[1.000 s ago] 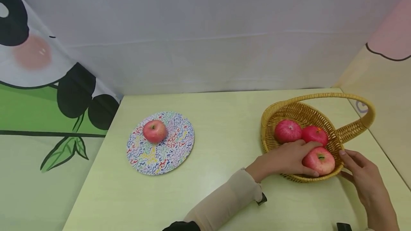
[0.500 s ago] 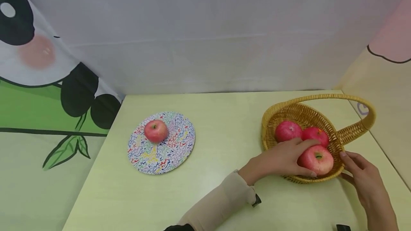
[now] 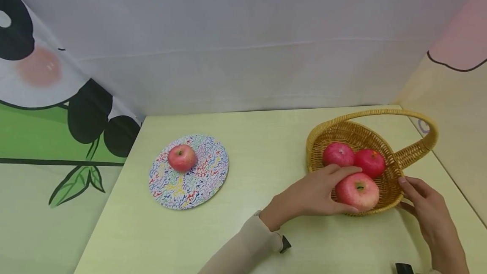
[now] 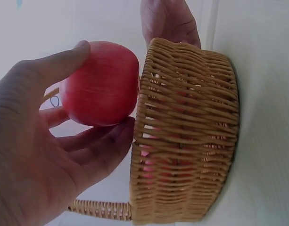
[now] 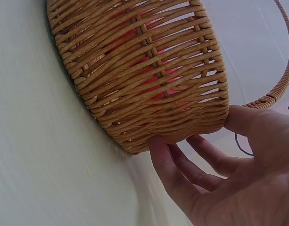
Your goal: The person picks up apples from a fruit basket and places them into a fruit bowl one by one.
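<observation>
My left hand (image 3: 313,193) holds a pink-red apple (image 3: 358,191), thumb and fingers around its sides, at the near left rim of a wicker basket (image 3: 351,131). In the left wrist view, this apple (image 4: 102,84) sits above the basket's rim, with fingertips against the weave. My right hand (image 3: 428,210) grips the basket's near right edge. The right wrist view has its thumb at the rim and its fingers (image 5: 165,162) against the outer wall. Two round red fruits, one dull and speckled (image 3: 338,154), the other brighter (image 3: 369,163), lie in the basket.
A round plate (image 3: 207,181) with a multicolored squiggle pattern rests on the left of the pale table (image 3: 262,151), bearing another apple (image 3: 181,158). The basket's tall handle (image 3: 380,112) arches over toward the right. A white cloth wall (image 3: 243,75) stands behind the table.
My left hand has drawn the apple leftward, from the basket's near right part to its near left rim. My right hand keeps its hold on the basket.
</observation>
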### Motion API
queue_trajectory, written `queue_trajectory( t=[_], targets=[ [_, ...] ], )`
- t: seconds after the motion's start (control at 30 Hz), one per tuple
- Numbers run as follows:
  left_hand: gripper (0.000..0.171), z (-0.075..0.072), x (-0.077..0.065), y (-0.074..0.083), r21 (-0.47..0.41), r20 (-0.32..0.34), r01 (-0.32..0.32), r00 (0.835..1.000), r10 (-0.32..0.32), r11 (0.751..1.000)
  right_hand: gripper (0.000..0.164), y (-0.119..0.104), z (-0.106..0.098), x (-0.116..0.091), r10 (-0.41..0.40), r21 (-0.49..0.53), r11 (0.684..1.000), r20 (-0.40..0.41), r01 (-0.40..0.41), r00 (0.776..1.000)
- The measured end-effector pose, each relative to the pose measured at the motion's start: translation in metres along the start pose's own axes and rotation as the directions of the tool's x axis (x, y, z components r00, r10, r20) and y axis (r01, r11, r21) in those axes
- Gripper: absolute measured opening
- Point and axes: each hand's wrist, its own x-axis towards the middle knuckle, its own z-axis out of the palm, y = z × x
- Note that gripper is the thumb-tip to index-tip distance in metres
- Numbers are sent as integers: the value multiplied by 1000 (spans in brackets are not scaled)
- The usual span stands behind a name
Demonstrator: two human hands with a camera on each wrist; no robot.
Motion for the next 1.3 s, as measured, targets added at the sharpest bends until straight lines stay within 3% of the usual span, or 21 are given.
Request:
queue_trajectory(
  t=[0.23, 0.47, 0.6, 0.87, 1.07, 1.3],
  targets=[
    [85, -13, -26, -11, -87, -132, -89, 988, 77, 992, 14, -1, -1, -1, 29, -40, 999, 3, -29, 1000],
    [91, -21, -44, -30, -120, -254, -223, 949, 187, 967, 17, 1, -2, -2, 20, -18, 1000, 7, -20, 1000],
    [90, -24, -56, -39, -128, -297, -244, 934, 197, 961, 15, 1, -1, -2, 23, -22, 999, -5, -24, 1000],
    [86, -32, -85, -56, -62, -361, -160, 924, 128, 985, 15, 3, 0, -2, 17, -13, 1000, -10, -17, 1000],
    [87, -39, -105, -69, -110, -401, -78, 916, 28, 991, 16, 2, 0, -3, 22, -27, 999, -13, -23, 1000],
    [89, -45, -123, -84, -143, -445, 17, 892, -79, 990, 16, -2, 2, -3, 24, -29, 999, -4, -24, 1000]
  ],
)
